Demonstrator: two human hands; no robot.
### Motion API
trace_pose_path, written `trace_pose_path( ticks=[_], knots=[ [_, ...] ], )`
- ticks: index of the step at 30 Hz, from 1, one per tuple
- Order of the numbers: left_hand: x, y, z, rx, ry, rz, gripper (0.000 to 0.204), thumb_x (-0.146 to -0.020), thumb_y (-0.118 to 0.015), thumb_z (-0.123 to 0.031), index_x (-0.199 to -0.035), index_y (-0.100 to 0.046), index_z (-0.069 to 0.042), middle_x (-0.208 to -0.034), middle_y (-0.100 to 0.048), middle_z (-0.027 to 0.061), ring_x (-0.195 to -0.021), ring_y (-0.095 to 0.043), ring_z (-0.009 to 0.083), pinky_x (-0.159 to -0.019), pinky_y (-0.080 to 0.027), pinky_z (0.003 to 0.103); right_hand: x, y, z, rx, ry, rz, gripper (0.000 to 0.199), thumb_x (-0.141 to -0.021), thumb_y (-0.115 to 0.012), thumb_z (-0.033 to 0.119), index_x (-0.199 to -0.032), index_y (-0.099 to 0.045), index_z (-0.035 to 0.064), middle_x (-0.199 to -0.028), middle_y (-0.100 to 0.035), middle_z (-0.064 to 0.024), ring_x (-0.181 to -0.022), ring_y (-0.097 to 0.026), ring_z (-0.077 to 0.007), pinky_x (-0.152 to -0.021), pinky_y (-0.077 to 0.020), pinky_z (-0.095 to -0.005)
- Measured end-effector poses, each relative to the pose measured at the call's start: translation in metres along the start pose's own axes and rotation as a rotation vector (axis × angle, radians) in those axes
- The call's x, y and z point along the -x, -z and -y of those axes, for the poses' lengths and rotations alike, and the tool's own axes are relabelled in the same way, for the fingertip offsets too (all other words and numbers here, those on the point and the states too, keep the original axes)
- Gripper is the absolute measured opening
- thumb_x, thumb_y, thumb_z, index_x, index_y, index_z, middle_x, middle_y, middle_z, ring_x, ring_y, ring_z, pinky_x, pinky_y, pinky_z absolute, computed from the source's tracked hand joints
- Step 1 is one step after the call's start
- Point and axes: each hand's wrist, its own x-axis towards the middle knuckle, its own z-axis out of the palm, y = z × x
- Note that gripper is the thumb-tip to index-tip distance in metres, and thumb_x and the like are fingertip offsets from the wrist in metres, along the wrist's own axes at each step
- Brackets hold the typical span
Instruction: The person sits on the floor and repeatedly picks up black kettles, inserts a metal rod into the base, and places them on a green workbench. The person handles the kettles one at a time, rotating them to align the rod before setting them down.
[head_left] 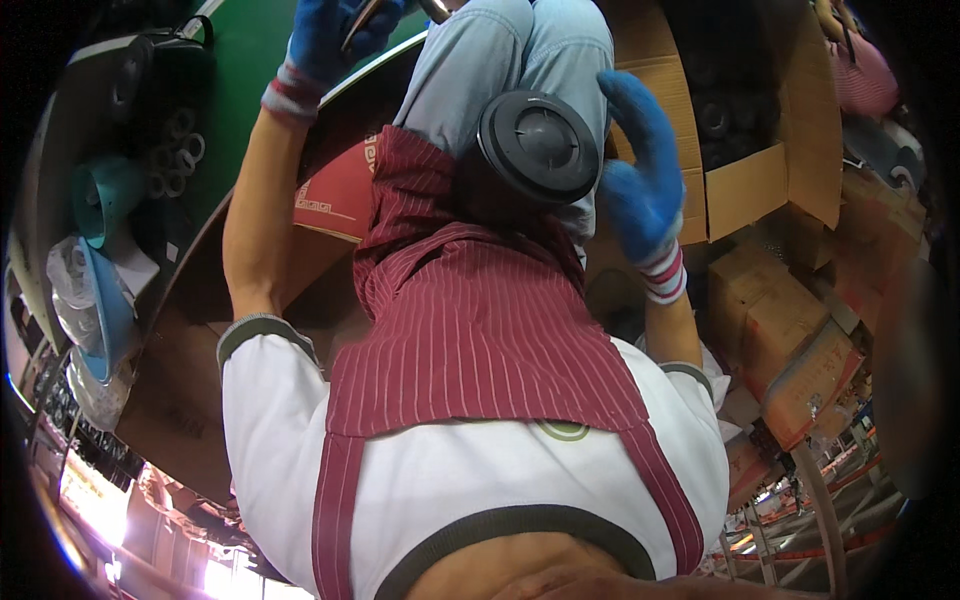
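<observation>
A black round object (536,147), drum-shaped with a recessed disc on its upward face, rests on my lap between the jeans and the striped apron. My right hand (645,165), in a blue knitted glove, is beside it with fingers and thumb apart, holding nothing; any contact with its side is hard to tell. At the top left, my left hand (340,40), also gloved in blue, is closed round a thin, curved, shiny metal piece (361,22). The upper edge of the picture cuts off that hand and the piece. Another curved shiny metal part (436,10) shows just right of it.
A green tabletop (250,80) lies ahead on the left, with several pale rings (180,160), a teal funnel-shaped piece (105,200) and a black object (150,75). To my right stand an open cardboard box (745,195) holding dark parts and further cartons (765,295).
</observation>
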Motion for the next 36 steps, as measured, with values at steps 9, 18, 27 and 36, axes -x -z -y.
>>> trace_pose_path(
  ticks=[9,18,27,36],
  knots=[
    [0.057,0.129,0.051,-1.218,-0.570,-1.053,0.051,-0.094,-0.074,-0.043,-0.131,-0.069,-0.009,-0.099,-0.075,0.0081,-0.081,-0.069,0.0182,-0.075,-0.055,0.031,-0.007,-0.033,-0.012,0.755,-0.137,0.363,0.106,-0.068,-0.081,0.067,-0.152,-0.046,0.0121,-0.149,-0.045,-0.0283,-0.136,-0.048,-0.0465,-0.113,-0.0411,-0.0550],
    [0.075,0.163,0.053,-1.974,-0.321,-1.144,0.064,-0.092,-0.066,-0.057,-0.132,-0.067,-0.007,-0.124,-0.069,0.0207,-0.112,-0.066,0.0405,-0.098,-0.052,0.045,0.009,-0.011,-0.029,0.578,0.027,0.299,0.102,-0.068,-0.085,0.062,-0.149,-0.050,0.0103,-0.150,-0.044,-0.0255,-0.135,-0.049,-0.0450,-0.112,-0.0446,-0.0525],
    [0.018,-0.093,0.146,-0.821,-0.842,0.312,0.031,-0.101,-0.054,-0.027,-0.102,-0.072,-0.002,-0.108,-0.069,0.0160,-0.104,-0.066,0.0350,-0.096,-0.051,0.043,0.021,0.000,-0.039,0.322,-0.037,0.241,0.124,-0.064,-0.093,0.057,-0.154,-0.034,-0.0037,-0.148,-0.049,-0.0258,-0.135,-0.053,-0.0400,-0.115,-0.0438,-0.0450],
    [-0.009,-0.084,0.165,-0.570,-0.731,0.311,0.041,-0.107,-0.047,-0.024,-0.080,-0.069,-0.003,-0.080,-0.064,0.0108,-0.072,-0.060,0.0229,-0.072,-0.048,0.034,0.021,-0.008,-0.047,0.467,-0.019,0.255,0.124,-0.068,-0.092,0.054,-0.160,-0.027,0.0027,-0.155,-0.045,-0.0241,-0.140,-0.049,-0.0393,-0.116,-0.0427,-0.0463]
  ],
)
